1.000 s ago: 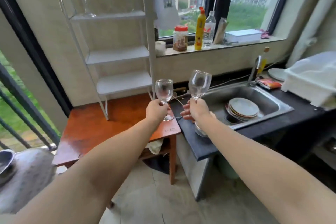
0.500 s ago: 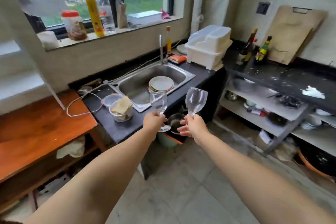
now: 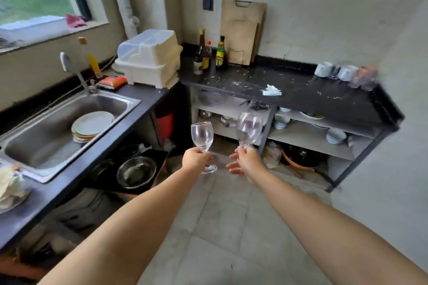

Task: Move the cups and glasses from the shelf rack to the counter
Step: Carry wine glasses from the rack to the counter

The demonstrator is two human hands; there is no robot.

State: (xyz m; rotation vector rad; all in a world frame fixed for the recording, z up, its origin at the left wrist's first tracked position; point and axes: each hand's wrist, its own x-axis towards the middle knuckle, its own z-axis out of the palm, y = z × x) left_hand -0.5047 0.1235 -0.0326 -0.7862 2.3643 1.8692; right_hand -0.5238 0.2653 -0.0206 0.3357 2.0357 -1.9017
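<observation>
plates (image 3: 92,124) in sink (image 3: 69,109), counter (image 3: 301,92) right

Dark table (image 3: 301,95) along the far wall, bearing sauce bottles (image 3: 209,55), leaning chopping boards (image 3: 240,30), crumpled paper (image 3: 271,90), and blurred cups (image 3: 342,73) at its right end.

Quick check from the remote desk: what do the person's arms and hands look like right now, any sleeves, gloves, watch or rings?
Both forearms are bare from the bottom edge of the frame to the wrists: no sleeves show. The left hand and right hand wear no gloves. No watch, bracelet or wristband shows on either wrist, and no ring is visible on the fingers in view, though some are hidden. No markings or cables show.
</observation>
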